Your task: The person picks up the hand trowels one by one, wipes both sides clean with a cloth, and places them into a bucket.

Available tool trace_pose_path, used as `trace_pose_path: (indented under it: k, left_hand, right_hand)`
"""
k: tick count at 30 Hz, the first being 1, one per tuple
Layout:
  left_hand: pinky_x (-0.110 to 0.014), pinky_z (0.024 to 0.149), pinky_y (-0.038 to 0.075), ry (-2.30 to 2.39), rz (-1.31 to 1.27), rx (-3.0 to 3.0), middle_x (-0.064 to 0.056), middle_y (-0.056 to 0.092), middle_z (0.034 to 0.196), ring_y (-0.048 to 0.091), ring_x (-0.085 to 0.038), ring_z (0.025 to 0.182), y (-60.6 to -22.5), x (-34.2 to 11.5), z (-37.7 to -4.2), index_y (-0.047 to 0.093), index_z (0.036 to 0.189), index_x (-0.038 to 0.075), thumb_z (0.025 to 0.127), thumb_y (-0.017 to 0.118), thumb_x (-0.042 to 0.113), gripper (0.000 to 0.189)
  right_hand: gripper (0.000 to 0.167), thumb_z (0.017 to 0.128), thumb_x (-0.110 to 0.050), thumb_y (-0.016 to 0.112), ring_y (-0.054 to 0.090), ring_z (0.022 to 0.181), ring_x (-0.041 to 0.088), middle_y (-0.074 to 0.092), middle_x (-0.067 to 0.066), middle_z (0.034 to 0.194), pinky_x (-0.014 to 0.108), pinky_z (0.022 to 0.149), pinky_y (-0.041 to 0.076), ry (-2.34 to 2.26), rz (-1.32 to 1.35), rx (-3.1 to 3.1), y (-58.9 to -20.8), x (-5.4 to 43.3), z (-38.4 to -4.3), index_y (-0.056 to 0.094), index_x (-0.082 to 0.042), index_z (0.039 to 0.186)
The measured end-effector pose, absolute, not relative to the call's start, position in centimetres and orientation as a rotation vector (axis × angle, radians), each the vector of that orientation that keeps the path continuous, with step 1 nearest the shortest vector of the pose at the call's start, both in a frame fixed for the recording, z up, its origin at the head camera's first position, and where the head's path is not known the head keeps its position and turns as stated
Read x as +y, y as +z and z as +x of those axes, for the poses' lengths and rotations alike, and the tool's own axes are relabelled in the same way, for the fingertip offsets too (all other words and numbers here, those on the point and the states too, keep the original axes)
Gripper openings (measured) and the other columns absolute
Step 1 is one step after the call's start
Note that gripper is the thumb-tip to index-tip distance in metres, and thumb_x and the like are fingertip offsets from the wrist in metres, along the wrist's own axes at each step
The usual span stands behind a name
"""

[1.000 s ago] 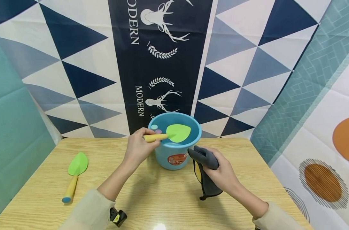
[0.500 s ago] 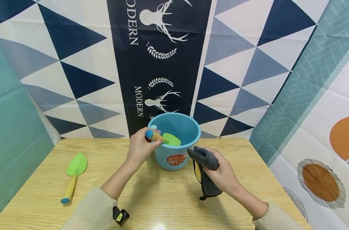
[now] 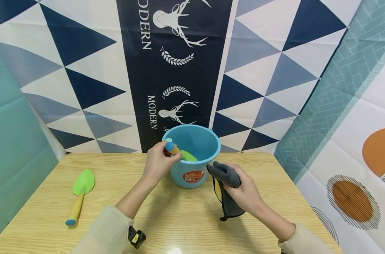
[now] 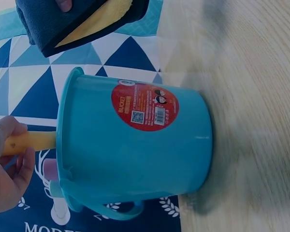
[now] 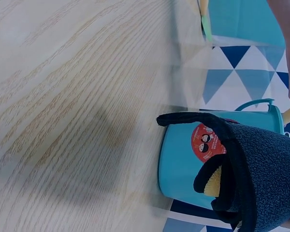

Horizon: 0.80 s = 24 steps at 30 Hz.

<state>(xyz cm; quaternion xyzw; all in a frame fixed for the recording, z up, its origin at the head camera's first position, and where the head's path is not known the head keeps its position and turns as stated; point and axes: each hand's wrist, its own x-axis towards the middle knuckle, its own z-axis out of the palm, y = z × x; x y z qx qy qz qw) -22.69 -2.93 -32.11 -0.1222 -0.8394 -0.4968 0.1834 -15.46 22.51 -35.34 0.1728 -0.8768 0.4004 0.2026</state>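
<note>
My left hand [image 3: 159, 158] pinches the yellow handle of a toy shovel [image 3: 188, 156] at the near left rim of a blue bucket [image 3: 176, 172]. The handle's blue end points up, and the green blade dips inside, its lower part hidden by the bucket wall. In the left wrist view, fingers curl round the yellow handle [image 4: 37, 140] just outside the rim. My right hand [image 3: 248, 188] grips a folded dark grey cloth [image 3: 232, 197] with a yellow inner side, held above the table right of the bucket. From the right wrist, the cloth [image 5: 266, 169] covers part of the bucket.
A second green shovel [image 3: 79, 197] with a yellow handle lies at the table's left. Pale blue and purple ends [image 4: 51, 169] of other things poke out of the bucket. The wooden table [image 3: 186, 225] meets a patterned wall covering [image 3: 176, 77] behind the bucket.
My left hand has tilted the shovel from lying flat over the bucket's mouth to handle-up, lowering its blade inside. The right hand and cloth have stayed in place.
</note>
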Motion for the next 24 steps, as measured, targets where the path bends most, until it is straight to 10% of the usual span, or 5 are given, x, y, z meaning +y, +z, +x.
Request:
trace_pose_path:
  k: [24]
  left_hand:
    - [-0.023, 0.067, 0.051, -1.482, -0.351, -2.301, -0.008, 0.059, 0.083, 0.060, -0.017, 0.076, -32.9, -1.4, -23.2, 0.065, 0.083, 0.005, 0.075, 0.078, 0.018, 0.020]
  right_hand:
    - [0.053, 0.078, 0.007, 0.065, 0.057, 0.111, 0.028, 0.058, 0.008, 0.125, 0.045, 0.085, 0.049, 1.104, 0.465, -2.436, -35.2, 22.9, -15.1, 0.055, -0.013, 0.126]
